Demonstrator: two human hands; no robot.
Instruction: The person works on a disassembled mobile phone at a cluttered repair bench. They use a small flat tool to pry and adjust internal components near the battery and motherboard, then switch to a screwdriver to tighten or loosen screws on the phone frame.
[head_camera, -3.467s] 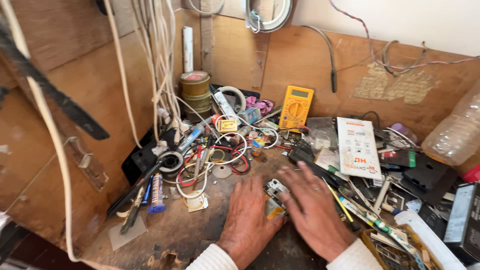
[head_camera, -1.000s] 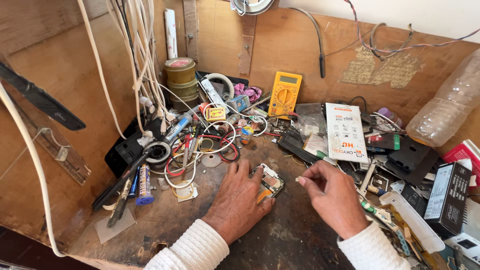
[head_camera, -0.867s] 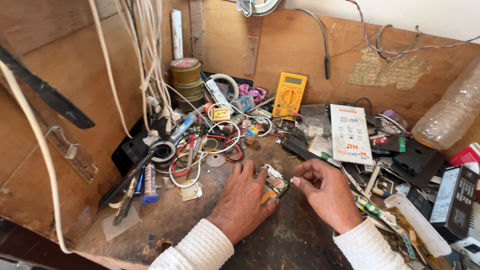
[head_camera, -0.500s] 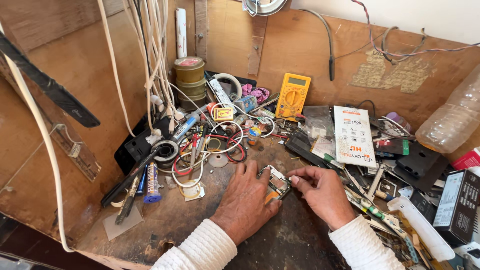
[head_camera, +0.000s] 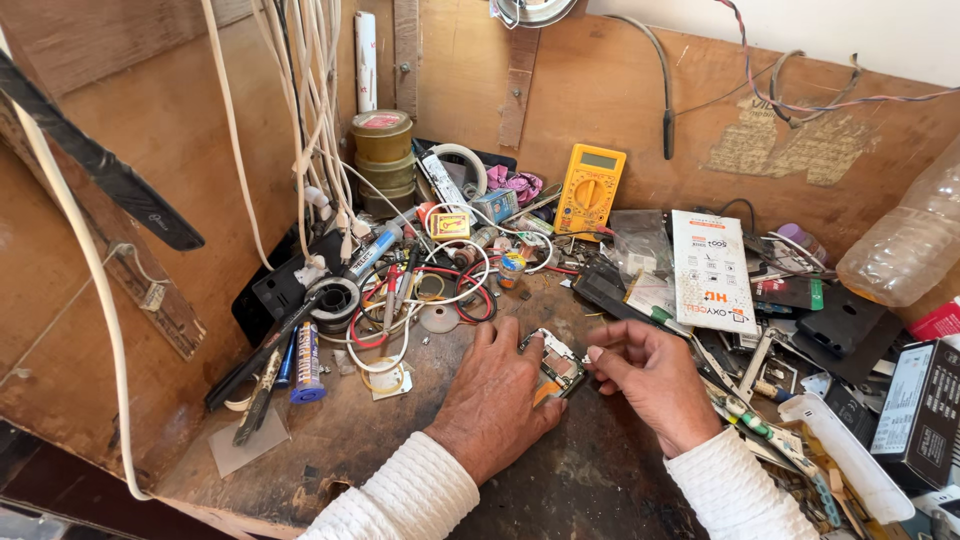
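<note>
While the left hand (head_camera: 497, 392) lies flat and open on the dark worktop (head_camera: 330, 450), its fingers press down on the near left edge of a small opened phone (head_camera: 553, 365) that shows its inner parts. That phone sits in the near middle of the worktop, right between both hands. Touching its right edge is the right hand (head_camera: 652, 378), with the fingers curled in and the fingertips pinched at the phone's side; I cannot tell if something tiny is held in the pinch. Both arms wear white knit sleeves (head_camera: 400, 500). Far from the hands, a yellow meter (head_camera: 590, 190) leans near the wooden back wall. To the left of it stand stacked round tins (head_camera: 383, 160), and many white cables (head_camera: 315, 120) hang down over them. Red, black and white wires (head_camera: 440, 290) lie in a tangle just beyond the left hand. A blue battery (head_camera: 305, 362) lies on the left, next to black tools. On the right rests a white flat packet (head_camera: 710, 272), with a green-handled screwdriver (head_camera: 655, 318) just near it. At the far right edge, a clear plastic bottle (head_camera: 905, 250) lies on its side above dark boxes.
</note>
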